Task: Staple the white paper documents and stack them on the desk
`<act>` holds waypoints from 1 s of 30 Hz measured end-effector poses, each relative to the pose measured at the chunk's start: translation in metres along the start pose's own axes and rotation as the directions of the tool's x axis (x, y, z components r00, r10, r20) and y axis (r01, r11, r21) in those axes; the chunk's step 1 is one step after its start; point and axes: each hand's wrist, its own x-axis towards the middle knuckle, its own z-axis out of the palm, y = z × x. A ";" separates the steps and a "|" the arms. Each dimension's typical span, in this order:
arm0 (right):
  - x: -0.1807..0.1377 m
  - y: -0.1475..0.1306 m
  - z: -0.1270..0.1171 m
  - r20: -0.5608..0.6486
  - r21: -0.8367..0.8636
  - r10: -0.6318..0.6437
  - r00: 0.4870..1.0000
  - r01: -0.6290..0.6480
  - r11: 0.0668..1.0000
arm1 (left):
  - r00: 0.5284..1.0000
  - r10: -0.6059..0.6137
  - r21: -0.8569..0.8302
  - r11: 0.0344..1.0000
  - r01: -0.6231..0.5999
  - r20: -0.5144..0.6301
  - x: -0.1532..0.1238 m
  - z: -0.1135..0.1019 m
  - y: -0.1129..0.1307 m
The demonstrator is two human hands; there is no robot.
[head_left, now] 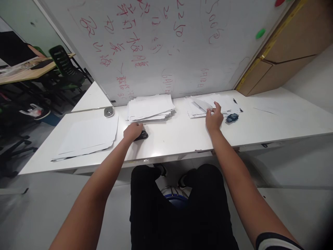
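My left hand (133, 131) is closed over a small black object (142, 135) on the white table (179, 133), just in front of a thick stack of white paper (150, 107). My right hand (214, 118) reaches to a second, looser pile of sheets (208, 103) at the right; its fingers are spread and rest on the pile's near edge. A small dark blue object (232, 117) lies just to the right of that hand.
A third spread of sheets (88, 136) lies at the table's left, with a small grey round object (109, 111) behind it. A whiteboard (166, 45) with red writing leans behind the table. Office chairs and a desk stand at the far left.
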 end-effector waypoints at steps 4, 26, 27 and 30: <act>-0.001 0.000 0.000 -0.001 0.022 0.005 1.000 -0.005 1.000 | 1.000 0.001 -0.007 1.000 -0.002 -0.021 0.001 0.001 -0.001; -0.142 -0.109 -0.111 0.080 0.328 -0.750 0.657 0.693 0.642 | 0.699 0.290 -0.259 0.782 -0.566 -0.654 -0.105 0.024 0.003; -0.140 -0.111 -0.114 0.097 0.343 -0.768 0.633 0.703 0.623 | 0.774 0.308 -0.397 0.720 -0.570 -0.553 -0.126 0.031 0.005; -0.139 -0.122 -0.117 0.180 0.401 -0.818 0.547 0.718 0.568 | 0.932 0.341 -0.780 0.547 -0.302 -0.121 -0.178 0.053 0.009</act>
